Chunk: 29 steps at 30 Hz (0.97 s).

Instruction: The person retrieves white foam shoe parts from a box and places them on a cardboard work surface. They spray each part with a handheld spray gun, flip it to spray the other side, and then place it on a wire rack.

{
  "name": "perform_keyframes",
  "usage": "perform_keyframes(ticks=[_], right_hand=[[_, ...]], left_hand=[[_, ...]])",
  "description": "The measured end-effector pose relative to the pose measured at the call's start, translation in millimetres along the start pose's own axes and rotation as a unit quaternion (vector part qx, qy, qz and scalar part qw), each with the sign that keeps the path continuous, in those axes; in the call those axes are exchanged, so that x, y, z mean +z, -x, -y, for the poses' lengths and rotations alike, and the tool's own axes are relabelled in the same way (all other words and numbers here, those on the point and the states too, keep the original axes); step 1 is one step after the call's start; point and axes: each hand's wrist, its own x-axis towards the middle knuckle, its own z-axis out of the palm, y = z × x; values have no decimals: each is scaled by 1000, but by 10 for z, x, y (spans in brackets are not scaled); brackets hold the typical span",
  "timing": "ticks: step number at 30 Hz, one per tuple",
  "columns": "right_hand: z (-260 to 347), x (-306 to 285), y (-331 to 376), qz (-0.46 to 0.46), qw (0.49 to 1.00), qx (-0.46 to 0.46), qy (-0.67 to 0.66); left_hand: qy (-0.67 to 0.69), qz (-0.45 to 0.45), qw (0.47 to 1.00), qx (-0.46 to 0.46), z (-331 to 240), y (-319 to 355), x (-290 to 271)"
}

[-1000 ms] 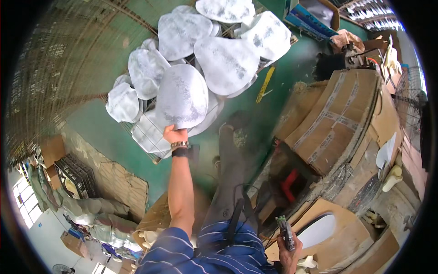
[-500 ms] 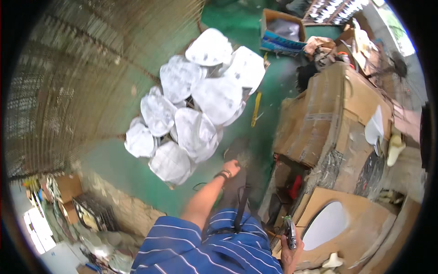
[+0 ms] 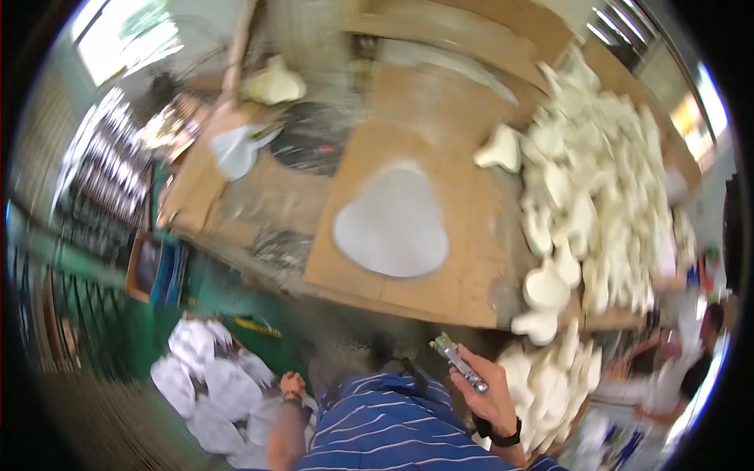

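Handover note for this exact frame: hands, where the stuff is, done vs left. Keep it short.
Left hand: down at the stack of white sheets on the green floor; grip unclear.
Right hand: shut on a slim metal tool.
Workbench: one rounded grey sheet lies flat; a heap of white cut pieces fills its right side.
Done: many pieces cut out, judging by that heap.
Left: the floor stack is unworked.

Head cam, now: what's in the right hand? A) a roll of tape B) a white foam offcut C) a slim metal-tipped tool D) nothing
C: the right hand is closed around a slim tool with a shiny metallic body, its tip pointing up toward the cardboard-topped table. The left hand hangs low by the stack of white pieces on the floor.
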Motion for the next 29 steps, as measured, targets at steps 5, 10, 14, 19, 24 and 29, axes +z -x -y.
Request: perform_keyframes(ticks=[5,10,14,19,24,29], right_hand=[[-227,-503,397,-106,992,65,-26],[-282,-472,834,-180,978,80,-64],[-173,-462,866,-202,977,56,-36],[63,-435,663,-233,972,-13,-2],[234,-358,465,-185,983,-22,-1],[333,-424,359,-91,995,-29,-25]], left_hand=[[-579,-544,596,114,123,-337,229],[-922,-286,237,-108,-399,-823,882],[-988,-88,15,-126,-630,-1334,1268],[-671,-357,646,75,-72,-1760,1689],[-700,-402,589,25,23,-1505,1604],[-956,-97,-85,-262,-446,-881,915]])
